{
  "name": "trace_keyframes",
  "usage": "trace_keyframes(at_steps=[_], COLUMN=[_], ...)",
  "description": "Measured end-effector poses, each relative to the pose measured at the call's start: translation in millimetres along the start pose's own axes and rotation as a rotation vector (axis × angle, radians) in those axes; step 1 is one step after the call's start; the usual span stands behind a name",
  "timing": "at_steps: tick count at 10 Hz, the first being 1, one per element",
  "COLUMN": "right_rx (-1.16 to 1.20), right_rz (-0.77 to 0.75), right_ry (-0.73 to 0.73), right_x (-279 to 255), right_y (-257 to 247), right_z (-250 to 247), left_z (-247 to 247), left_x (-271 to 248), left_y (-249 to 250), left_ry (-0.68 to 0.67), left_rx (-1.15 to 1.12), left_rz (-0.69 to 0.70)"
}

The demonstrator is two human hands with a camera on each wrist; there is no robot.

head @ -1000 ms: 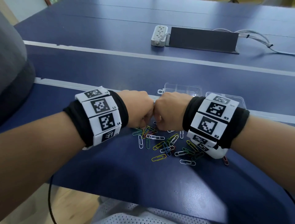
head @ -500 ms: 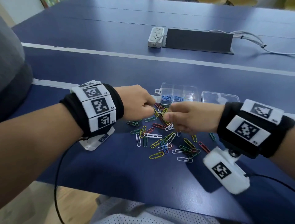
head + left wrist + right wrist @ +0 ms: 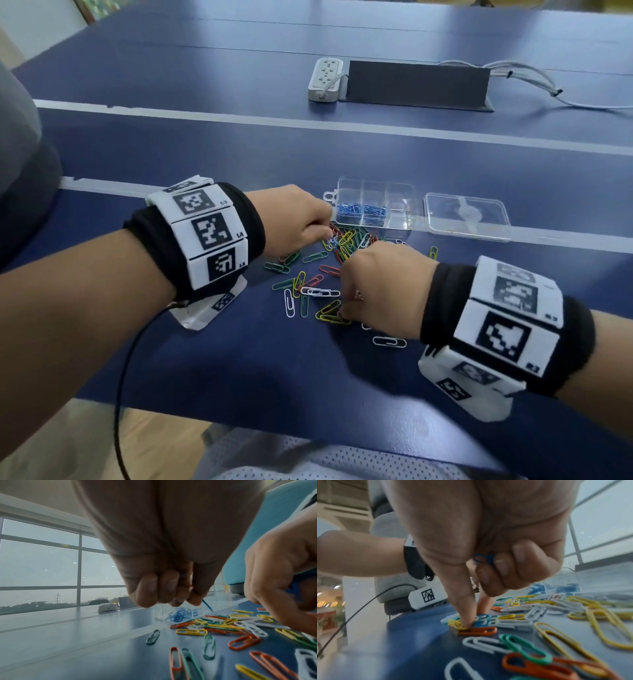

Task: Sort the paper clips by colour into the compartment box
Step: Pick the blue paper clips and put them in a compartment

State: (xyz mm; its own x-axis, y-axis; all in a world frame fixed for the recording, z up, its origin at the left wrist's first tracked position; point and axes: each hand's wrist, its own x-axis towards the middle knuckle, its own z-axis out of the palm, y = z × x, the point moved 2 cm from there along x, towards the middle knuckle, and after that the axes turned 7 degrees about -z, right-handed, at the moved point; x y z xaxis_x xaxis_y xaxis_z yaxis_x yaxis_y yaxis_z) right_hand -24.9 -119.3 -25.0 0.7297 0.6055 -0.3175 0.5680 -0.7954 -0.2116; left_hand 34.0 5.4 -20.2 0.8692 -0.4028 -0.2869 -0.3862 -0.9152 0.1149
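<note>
only blue clips (image 3: 359, 209) sit in the box (image 3: 376, 186), at 12 o'clock of the pile (image 3: 318, 274). both hands, left (image 3: 294, 219) and right (image 3: 380, 284), pinch blue ones; other colours remain.

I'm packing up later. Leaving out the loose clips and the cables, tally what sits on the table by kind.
compartment box: 1
clear lid: 1
power strip: 1
dark panel: 1
Total: 4

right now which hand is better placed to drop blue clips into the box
Left. The left hand sits right beside the compartment box and pinches a blue clip; the right hand is nearer the person, fingers down in the loose pile.
</note>
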Motion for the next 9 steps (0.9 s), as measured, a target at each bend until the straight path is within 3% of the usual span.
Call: trace_keyframes(at_steps=[1,3,5,7,9], right_rx=[0.137,0.486,0.501,0.498,0.662], right_rz=[0.03,0.218,0.395,0.42,0.408], right_ry=[0.008,-0.013,0.176,0.116,0.164], right_x=[-1,13,39,56,52], right_y=[7,57,97,98,102], right_z=[-8,-37,-65,-67,-71], left_z=[-6,-22,-36,-39,-46], left_x=[1,20,57,70,66], left_y=[3,20,36,47,41], left_ry=[0.105,0.161,0.123,0.027,0.01], left_rx=[-0.057,-0.131,-0.055,0.077,-0.106], left_rz=[0.022,-0.043,-0.078,-0.097,-0.144])
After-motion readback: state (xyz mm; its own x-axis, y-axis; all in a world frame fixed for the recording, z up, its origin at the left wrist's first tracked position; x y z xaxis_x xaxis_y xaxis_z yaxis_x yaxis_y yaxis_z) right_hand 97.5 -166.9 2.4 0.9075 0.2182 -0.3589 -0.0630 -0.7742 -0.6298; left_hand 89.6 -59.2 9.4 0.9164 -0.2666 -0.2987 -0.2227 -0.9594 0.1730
